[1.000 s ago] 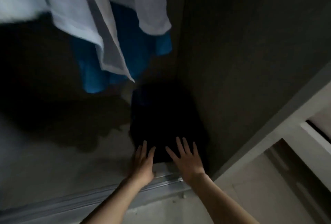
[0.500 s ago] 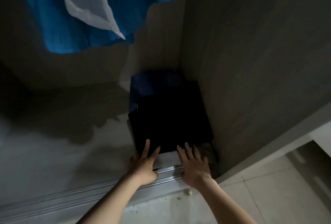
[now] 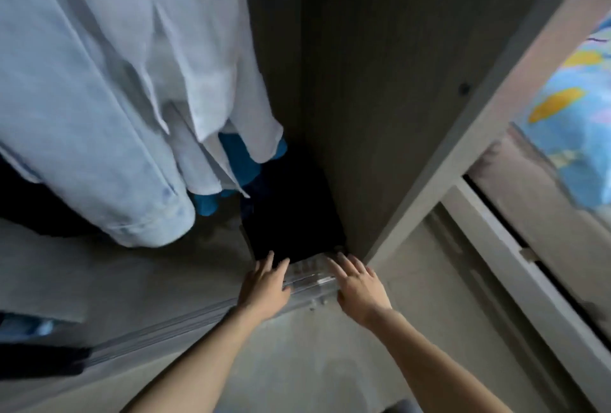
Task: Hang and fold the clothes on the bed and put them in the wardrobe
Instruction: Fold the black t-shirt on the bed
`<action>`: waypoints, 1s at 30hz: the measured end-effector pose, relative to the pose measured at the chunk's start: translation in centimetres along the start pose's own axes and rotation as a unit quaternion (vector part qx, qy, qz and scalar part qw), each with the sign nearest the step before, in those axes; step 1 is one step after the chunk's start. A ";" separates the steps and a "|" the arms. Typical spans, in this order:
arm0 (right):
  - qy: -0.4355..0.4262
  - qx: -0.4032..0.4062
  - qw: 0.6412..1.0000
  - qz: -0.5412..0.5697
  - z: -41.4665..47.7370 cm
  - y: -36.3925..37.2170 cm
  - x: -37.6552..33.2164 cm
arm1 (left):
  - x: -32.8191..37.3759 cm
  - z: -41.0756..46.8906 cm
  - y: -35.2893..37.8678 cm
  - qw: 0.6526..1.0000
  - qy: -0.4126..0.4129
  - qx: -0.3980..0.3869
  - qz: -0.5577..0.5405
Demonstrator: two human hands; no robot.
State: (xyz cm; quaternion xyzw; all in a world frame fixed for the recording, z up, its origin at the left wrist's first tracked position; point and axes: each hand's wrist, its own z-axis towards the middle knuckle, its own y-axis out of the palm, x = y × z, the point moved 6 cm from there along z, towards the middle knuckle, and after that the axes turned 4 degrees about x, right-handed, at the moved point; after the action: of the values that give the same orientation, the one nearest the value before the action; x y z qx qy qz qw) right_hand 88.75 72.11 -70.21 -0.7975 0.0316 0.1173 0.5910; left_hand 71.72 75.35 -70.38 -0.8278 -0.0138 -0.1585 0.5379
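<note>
Head view is filled by the open wardrobe (image 3: pixel 380 82), seen from above. A stack of folded dark clothes (image 3: pixel 294 214) is set on the wardrobe floor, tucked into the right corner against the side wall. The left hand (image 3: pixel 264 287) is held flat with fingers straight and slightly spread, its fingertips laid at the front edge of the stack. The right hand (image 3: pixel 358 293) is likewise flat and spread, nothing being gripped, with its fingers placed over the metal track (image 3: pixel 310 277) near the stack's front right corner; whether they touch the cloth cannot be told in the dim light. A pale shirt (image 3: pixel 99 82) is hung above and to the left, and a blue garment (image 3: pixel 238 161) is partly hidden behind its hem. Outside the wardrobe, at the right edge, a bed (image 3: pixel 575 135) covered with a bright patterned blue sheet is seen.
</note>
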 end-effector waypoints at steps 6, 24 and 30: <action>0.060 0.024 0.998 0.022 -12.9 -12.7 -0.5 | 9.8 -8.3 -10.5 0.995 0.099 -0.005 0.009; 0.714 0.244 0.652 0.077 -72.6 -23.4 -9.8 | 40.6 -43.5 -17.0 0.809 0.575 -0.120 -0.001; 0.813 0.319 0.486 0.034 -84.1 -20.8 -25.3 | 41.7 -63.9 -10.6 0.651 0.729 -0.209 0.033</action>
State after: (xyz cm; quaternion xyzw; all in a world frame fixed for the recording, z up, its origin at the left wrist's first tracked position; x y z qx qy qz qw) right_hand 80.75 -3.78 -22.03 -0.2931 0.5604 -0.5813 0.5119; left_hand 93.41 16.44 -25.69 -0.5365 0.4434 -0.6917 0.1926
